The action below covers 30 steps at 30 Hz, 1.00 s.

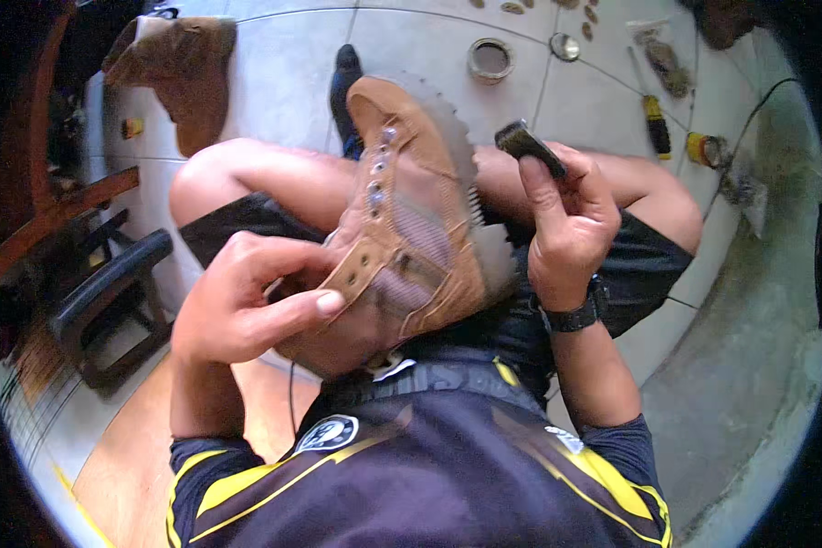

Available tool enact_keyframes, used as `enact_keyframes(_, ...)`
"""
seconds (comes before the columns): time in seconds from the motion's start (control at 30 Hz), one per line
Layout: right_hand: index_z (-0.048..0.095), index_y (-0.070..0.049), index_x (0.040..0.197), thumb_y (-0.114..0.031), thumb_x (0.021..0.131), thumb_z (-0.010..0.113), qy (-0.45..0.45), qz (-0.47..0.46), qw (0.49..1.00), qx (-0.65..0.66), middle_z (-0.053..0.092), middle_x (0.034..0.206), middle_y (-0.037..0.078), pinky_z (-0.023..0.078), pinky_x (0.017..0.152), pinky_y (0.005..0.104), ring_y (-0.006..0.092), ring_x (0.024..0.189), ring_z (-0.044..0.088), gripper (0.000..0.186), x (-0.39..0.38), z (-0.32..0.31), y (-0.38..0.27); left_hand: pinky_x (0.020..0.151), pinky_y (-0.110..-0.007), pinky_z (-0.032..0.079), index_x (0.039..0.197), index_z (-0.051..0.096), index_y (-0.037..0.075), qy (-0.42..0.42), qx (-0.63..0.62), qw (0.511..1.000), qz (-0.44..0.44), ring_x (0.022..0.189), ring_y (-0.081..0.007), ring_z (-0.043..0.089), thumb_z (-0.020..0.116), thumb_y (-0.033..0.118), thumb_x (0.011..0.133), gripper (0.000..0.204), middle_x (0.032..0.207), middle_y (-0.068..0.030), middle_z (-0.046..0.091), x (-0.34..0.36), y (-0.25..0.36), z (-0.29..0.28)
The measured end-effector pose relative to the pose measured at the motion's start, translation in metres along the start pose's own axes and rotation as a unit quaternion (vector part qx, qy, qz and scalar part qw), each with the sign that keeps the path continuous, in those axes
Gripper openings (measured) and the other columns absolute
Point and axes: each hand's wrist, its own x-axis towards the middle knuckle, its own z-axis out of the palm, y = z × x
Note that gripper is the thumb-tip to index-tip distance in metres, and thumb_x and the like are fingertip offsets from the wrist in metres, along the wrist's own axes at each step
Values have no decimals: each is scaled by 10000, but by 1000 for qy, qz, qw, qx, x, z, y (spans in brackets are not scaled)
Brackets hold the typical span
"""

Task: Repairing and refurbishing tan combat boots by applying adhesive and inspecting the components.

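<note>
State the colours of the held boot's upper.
The boot is tan-brown, with greyish side mesh, seen best in the head view.

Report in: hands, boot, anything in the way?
Left hand pinching boot's eyelet flap. Right hand gripping small dark block, likely a brush, apart from boot. Flap holes unlaced, toe pointing away. Left thumb covers part of flap.

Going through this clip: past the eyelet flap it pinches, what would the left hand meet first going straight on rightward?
Most likely the side of the brown boot, just beyond the eyelet flap in the left hand; exact depth is unclear from this view.
</note>
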Motion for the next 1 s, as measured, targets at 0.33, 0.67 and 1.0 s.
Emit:
enact_keyframes(0.33,779,-61,976,-194,921,721,-217,-162,828,-490,729,895,160,562,736,416,354,799,706,155,140,-8,28,701,-312,551,1093,727,-86,-70,-114,980,146,764,-227,746,679,182,953,306,841,-188,741,16,-37,-12)
enact_keyframes(0.67,783,-72,962,-210,897,742,-257,-188,765,-560,738,879,140,567,740,421,340,811,718,157,156,4,65,594,-311,529,987,747,-63,-27,-144,978,151,620,-229,716,697,117,873,218,713,-168,699,17,-47,-10)
enact_keyframes(1.0,756,-79,919,-245,885,721,-257,-163,771,-559,725,896,129,576,776,457,349,857,712,172,157,4,72,591,-325,525,981,744,-66,4,-117,982,150,623,-273,715,686,105,855,220,728,-191,692,12,-45,-9)
